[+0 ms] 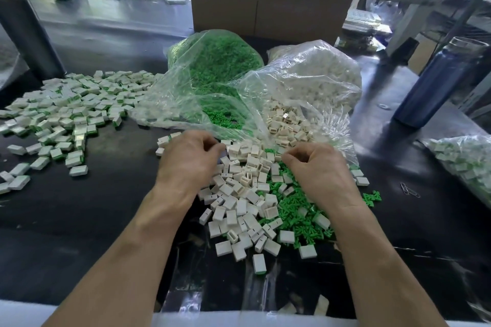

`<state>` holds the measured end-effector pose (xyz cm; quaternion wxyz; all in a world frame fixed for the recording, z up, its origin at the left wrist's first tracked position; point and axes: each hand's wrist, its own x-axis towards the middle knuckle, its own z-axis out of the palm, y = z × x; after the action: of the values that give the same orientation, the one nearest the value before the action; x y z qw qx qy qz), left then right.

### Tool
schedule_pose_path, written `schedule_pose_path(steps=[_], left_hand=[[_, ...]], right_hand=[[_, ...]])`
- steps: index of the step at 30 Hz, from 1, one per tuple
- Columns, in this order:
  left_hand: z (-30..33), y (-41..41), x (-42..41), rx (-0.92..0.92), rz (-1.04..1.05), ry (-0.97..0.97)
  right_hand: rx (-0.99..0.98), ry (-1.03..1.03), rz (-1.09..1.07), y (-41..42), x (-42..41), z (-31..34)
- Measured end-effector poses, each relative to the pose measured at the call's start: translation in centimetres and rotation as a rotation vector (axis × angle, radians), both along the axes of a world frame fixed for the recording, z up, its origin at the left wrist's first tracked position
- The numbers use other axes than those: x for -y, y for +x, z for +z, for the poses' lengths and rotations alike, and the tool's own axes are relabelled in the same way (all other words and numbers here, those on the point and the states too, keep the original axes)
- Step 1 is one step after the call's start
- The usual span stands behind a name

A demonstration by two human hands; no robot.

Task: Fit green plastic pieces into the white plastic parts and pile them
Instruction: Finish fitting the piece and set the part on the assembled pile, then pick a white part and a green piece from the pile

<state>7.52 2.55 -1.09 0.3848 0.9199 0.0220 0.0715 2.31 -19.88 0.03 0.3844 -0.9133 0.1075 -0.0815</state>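
I see both hands over loose white parts (239, 194) and green pieces (297, 220) at table centre. My left hand (186, 159) and right hand (318, 167) curl downward; whether either grips anything, I cannot tell. Assembled pieces (61, 114) lie far left.

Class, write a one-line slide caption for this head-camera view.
Two hands, left hand and right hand, work over loose white parts and green pieces, finished pile to the left.
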Motion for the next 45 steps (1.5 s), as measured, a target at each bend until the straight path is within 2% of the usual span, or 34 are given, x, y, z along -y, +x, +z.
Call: schedule_pose_path(steps=[3, 7, 15, 25, 30, 38, 45], left_hand=[[0.2, -0.6, 0.7, -0.066, -0.111, -0.011], [0.5, -0.9, 1.1, -0.109, -0.161, 0.078], [0.4, -0.9, 1.3, -0.072, -0.175, 0.129], [-0.2, -0.6, 1.2, -0.068, -0.201, 0.095], [0.1, -0.8, 1.0, -0.092, -0.211, 0.037], [0.7, -0.8, 0.5, -0.170, -0.248, -0.007], [0.8, -1.0, 0.8, -0.066, -0.224, 0.110]], right_hand=[[-0.073, -0.108, -0.001, -0.1, 0.5, 0.4], [-0.109, -0.207, -0.009, -0.2, 0.3, 0.6], [-0.179, -0.297, 0.013, -0.1, -0.1, 0.5], [-0.077, -0.292, 0.004, 0.2, -0.3, -0.1], [0.058, -0.162, 0.008, 0.2, -0.7, -0.4], [0.159, 0.281, -0.020, 0.2, -1.5, -0.7], [0.177, 0.442, -0.022, 0.3, -1.8, -0.8]])
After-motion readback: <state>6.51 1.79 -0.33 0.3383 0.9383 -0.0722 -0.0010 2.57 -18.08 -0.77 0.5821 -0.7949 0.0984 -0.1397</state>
